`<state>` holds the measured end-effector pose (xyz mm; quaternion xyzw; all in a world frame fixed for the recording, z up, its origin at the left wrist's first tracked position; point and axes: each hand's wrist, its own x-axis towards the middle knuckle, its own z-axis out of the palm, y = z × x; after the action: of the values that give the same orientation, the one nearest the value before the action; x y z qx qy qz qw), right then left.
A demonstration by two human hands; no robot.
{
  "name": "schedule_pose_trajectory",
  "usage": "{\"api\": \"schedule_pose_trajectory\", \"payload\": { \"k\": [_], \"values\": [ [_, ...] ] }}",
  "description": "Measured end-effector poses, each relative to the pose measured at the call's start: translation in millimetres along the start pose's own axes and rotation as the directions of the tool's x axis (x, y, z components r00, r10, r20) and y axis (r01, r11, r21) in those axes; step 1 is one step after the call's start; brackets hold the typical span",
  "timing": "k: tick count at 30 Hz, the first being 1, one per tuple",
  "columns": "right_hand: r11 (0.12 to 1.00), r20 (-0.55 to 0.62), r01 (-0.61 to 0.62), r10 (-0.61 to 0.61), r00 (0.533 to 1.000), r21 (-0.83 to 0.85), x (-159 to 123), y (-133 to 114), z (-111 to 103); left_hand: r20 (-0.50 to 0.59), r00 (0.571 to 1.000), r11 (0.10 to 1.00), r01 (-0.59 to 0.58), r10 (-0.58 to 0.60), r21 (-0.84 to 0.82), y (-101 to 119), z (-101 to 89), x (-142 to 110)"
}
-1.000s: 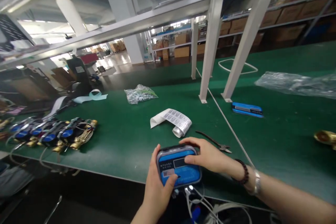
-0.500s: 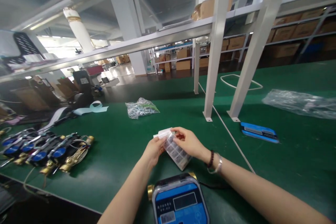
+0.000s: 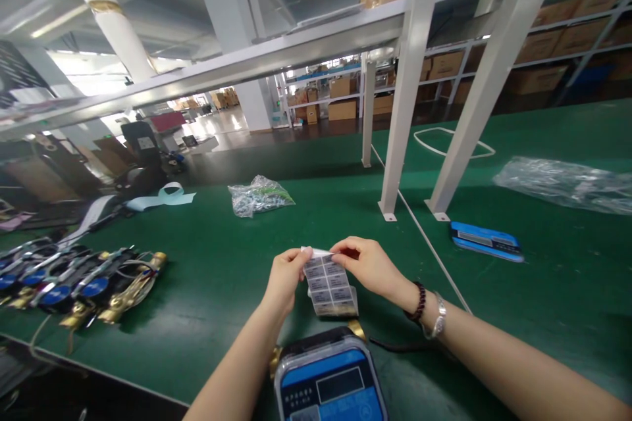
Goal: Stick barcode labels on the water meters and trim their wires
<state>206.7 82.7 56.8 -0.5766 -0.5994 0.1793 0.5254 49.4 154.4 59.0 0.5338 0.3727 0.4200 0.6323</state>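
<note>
A strip of small printed labels (image 3: 328, 284) hangs upright between my two hands above the green table (image 3: 222, 276). My left hand (image 3: 285, 275) pinches its upper left edge. My right hand (image 3: 368, 264) pinches the top right corner, fingers closed on it. Just below, at the near edge, lies a blue-faced meter (image 3: 330, 378) with a dark display and brass fittings at its sides; neither hand touches it.
Several blue meters with brass fittings and cables (image 3: 74, 279) lie at the left. A bag of small parts (image 3: 257, 195) sits further back. A blue cover (image 3: 485, 241) lies right of the white shelf posts (image 3: 402, 112). A clear plastic bag (image 3: 563, 181) lies far right.
A second ago both hands held the blue meter. They set it down, picked up the label strip from the table and now hold it hanging upright.
</note>
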Motion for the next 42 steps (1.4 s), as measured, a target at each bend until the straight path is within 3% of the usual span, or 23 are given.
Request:
{"api": "schedule_pose_trajectory", "payload": {
  "k": [8, 14, 22, 30, 34, 36, 38, 40, 42],
  "values": [
    [0.997, -0.123, 0.073, -0.072, 0.99, -0.003, -9, -4, 3, 0.019, 0.995, 0.995, 0.099, -0.099, -0.014, -2, 3.3, 0],
    [0.999, -0.119, 0.014, -0.008, 0.993, 0.052, -16, -1, 7, 0.0, 0.998, 0.998, 0.06, -0.06, -0.012, -3, 1.2, -11],
    [0.998, -0.118, 0.018, -0.011, 0.993, 0.055, -26, -8, 9, -0.005, 1.0, 0.999, 0.03, -0.03, -0.024, -5, 2.2, -23],
    [0.991, -0.165, 0.133, -0.127, 0.978, 0.021, -29, -3, 13, -0.021, 0.996, 0.994, 0.082, -0.084, -0.071, -10, 3.9, -19],
    [0.987, -0.188, 0.158, -0.151, 0.97, 0.018, -34, -9, 5, -0.106, 0.989, 0.991, 0.088, -0.099, -0.098, -2, -5.5, -19],
    [0.989, -0.212, 0.147, -0.139, 0.967, 0.021, -40, -12, -8, -0.198, 0.978, 0.993, 0.051, -0.072, -0.111, 0, -24.0, -35],
    [0.991, -0.232, 0.129, -0.119, 0.965, 0.027, -49, -13, -24, -0.291, 0.957, 0.998, -0.007, -0.012, -0.063, -8, -47.5, -66],
    [0.995, -0.241, 0.097, -0.085, 0.967, 0.037, -61, -14, -36, -0.327, 0.942, 0.994, -0.047, 0.079, 0.103, -29, -66.2, -108],
    [0.997, -0.201, 0.04, -0.027, 0.979, 0.059, -74, -14, -36, -0.303, 0.95, 0.976, -0.013, 0.081, 0.219, -58, -72.3, -148]
  ]
}}
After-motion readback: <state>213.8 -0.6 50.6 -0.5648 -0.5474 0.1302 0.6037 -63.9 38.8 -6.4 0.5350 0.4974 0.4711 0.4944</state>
